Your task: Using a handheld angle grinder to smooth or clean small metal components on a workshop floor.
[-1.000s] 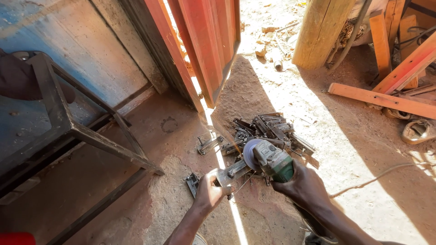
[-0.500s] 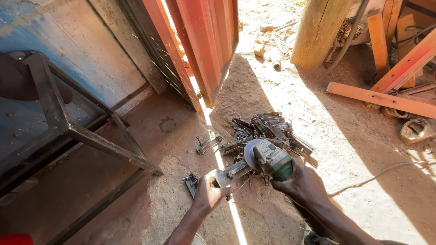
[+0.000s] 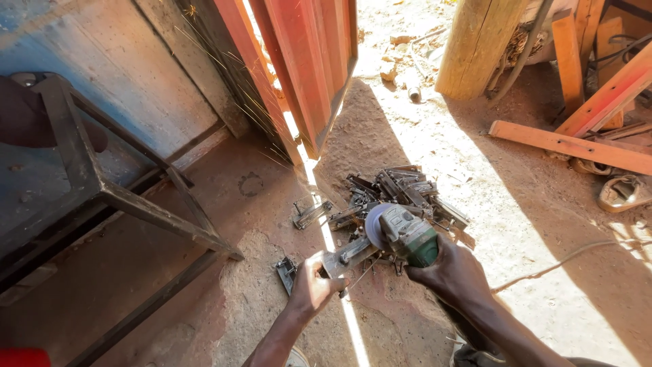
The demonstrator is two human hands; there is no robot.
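1. I am looking down at a dirt floor (image 3: 543,224) half in shade and half in bright sun, with both hands working low in the middle of the view.
2. My right hand (image 3: 454,272) is wrapping tightly around the body of a green and grey angle grinder (image 3: 406,234), its round disc (image 3: 375,224) facing left and tilting down toward the metal below.
3. My left hand (image 3: 314,284) is closing around one end of a flat metal piece (image 3: 350,255), pinning it against the ground just beside the disc.
4. The metal piece is lying between the two hands, at the near edge of a pile of small metal parts (image 3: 401,190) that is sitting on the floor just behind the grinder.
5. Fine sparks (image 3: 224,88) are streaking up and to the left, across the blue wall (image 3: 129,75).
6. Two loose metal parts are lying apart from the pile: one (image 3: 311,212) to its left, and one (image 3: 286,270) just left of my left hand.
7. A dark steel frame (image 3: 122,197) is standing on the left, in shade.
8. A red sheet-metal door (image 3: 309,61) is hanging open at the top, and a wooden post (image 3: 479,44) is standing to its right.
9. Orange wooden planks (image 3: 577,146) are lying at the far right, and a thin cable (image 3: 564,261) is trailing across the sunlit ground.
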